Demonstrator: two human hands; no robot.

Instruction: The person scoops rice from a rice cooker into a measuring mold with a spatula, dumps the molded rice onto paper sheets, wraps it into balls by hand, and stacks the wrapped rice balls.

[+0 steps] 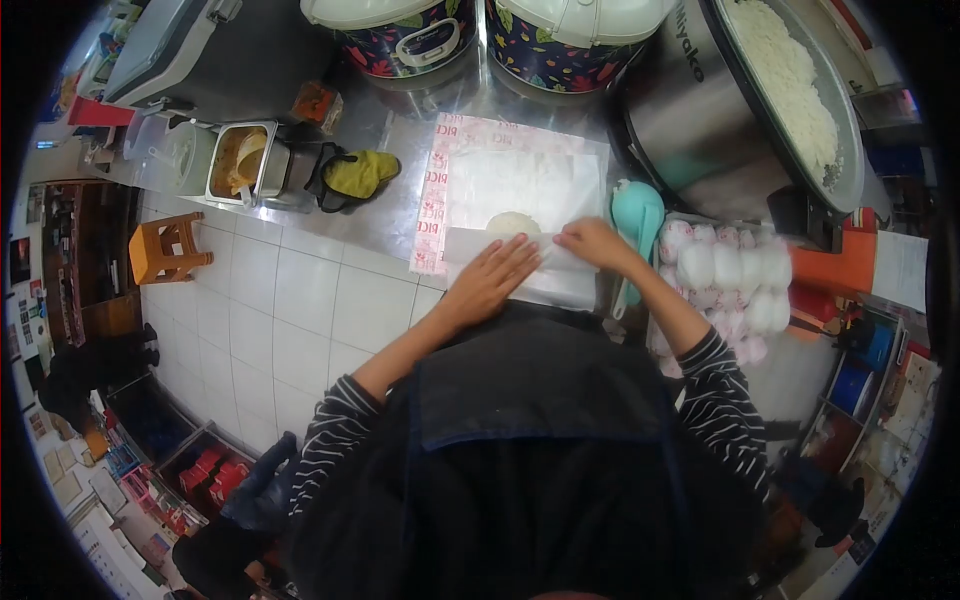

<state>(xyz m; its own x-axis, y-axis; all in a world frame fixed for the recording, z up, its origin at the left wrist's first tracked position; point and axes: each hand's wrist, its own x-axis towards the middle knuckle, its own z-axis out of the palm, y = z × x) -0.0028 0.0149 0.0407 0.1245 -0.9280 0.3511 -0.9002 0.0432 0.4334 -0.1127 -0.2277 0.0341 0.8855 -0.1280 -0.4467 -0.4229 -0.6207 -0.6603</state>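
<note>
A mound of white rice (513, 222) sits on a white paper sheet (525, 178), partly covered by the sheet's near edge, which is folded up over it. My left hand (497, 272) lies flat on the folded paper at the rice's near left, fingers stretched out. With closed fingers, my right hand (590, 243) pinches the fold just right of the rice. Under the white sheet is paper printed with red lettering (432, 225). A turquoise scoop (637, 212) rests right of the paper.
Wrapped white rolls (728, 268) are stacked at right below a big cooker (690, 110) heaped with rice. Two patterned rice containers (400, 42) stand at the back. Left are a yellow-green cloth (362, 174), a metal food pan (245, 163) and a grey cooler (215, 60).
</note>
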